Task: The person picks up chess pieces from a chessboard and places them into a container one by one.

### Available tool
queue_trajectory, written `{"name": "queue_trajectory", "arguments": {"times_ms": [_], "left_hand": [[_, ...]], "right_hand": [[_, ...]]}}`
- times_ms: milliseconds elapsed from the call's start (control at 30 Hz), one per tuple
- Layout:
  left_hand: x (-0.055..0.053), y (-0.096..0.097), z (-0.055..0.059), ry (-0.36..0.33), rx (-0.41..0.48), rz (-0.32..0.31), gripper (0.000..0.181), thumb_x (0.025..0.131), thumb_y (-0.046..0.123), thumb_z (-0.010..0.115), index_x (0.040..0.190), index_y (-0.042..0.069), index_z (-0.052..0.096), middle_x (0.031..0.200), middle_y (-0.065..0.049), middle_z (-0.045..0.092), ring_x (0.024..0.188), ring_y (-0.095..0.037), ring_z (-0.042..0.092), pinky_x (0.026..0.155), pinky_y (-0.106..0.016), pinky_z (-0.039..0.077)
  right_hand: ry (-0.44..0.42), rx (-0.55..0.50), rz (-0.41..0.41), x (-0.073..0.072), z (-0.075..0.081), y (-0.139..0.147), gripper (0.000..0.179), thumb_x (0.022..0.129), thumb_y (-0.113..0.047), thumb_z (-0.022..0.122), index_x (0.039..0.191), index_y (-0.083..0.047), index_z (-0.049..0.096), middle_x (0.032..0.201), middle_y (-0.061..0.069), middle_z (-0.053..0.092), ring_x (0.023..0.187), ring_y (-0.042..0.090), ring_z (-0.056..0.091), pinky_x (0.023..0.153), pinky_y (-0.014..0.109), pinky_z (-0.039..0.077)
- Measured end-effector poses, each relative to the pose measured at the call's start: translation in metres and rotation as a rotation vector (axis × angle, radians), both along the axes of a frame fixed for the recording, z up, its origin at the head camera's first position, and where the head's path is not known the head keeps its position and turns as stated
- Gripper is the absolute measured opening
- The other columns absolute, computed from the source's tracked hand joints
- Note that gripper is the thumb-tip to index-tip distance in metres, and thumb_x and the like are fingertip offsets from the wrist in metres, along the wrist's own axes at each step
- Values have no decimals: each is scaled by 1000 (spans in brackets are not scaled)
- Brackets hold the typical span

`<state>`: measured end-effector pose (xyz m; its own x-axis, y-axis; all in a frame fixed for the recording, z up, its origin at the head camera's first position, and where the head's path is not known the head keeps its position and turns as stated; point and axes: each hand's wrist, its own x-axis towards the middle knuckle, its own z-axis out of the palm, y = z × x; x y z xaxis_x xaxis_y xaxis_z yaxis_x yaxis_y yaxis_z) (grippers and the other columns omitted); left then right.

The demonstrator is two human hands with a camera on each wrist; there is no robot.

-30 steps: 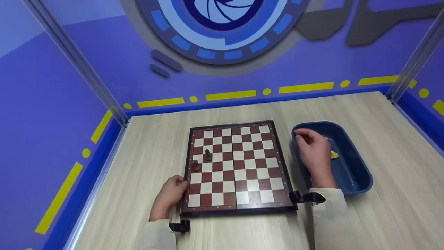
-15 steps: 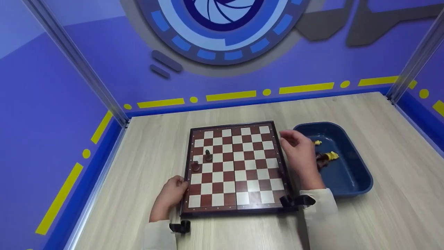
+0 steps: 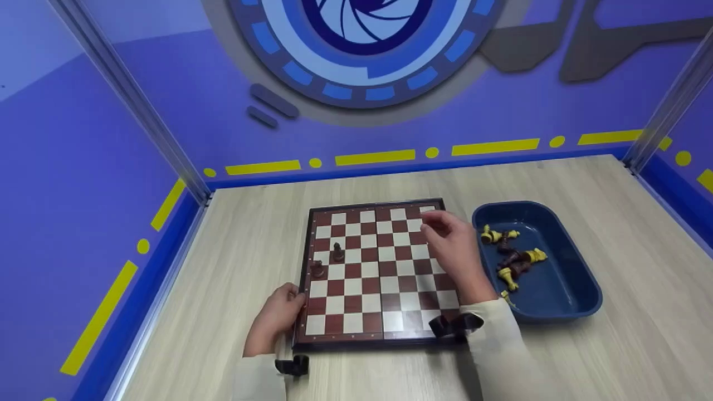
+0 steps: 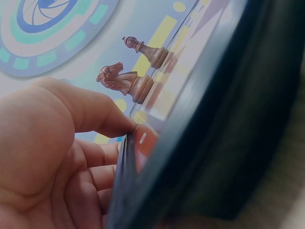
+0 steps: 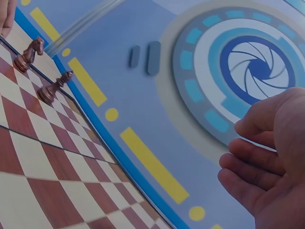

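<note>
A brown and white chessboard lies flat on the table. My left hand holds its left edge, the thumb on the rim and the fingers against the side. Two dark brown chess pieces stand upright on the board's left part: a knight close to the edge and a bishop just beyond it. My right hand hovers over the board's right side. In the right wrist view its loosely bent fingers have nothing between them.
To the right of the board stands a dark blue tub. Several yellow chess pieces and dark ones lie jumbled along its left side. A patterned blue wall closes off the table's back.
My right hand has come out of the tub and moved left over the board, uncovering the pieces in the tub. My left hand stays at the board's edge.
</note>
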<state>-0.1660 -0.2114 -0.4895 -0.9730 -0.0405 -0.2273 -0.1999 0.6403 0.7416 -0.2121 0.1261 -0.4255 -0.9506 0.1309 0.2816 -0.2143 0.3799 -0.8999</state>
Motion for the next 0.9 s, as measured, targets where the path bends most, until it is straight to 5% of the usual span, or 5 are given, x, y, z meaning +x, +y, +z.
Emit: {"name": "queue_trajectory", "arguments": {"times_ms": [900], "left_hand": [[0,-1,-2,35,15,-28,15,95,16,48,94,2,54,72,-1,50,61,-14,48,53,-26,40]], "right_hand": [[-17,39,211,-20,-25,-85,21,88,-15,69,109,-11,69,104,5,70,96,17,65,86,37,53]]}}
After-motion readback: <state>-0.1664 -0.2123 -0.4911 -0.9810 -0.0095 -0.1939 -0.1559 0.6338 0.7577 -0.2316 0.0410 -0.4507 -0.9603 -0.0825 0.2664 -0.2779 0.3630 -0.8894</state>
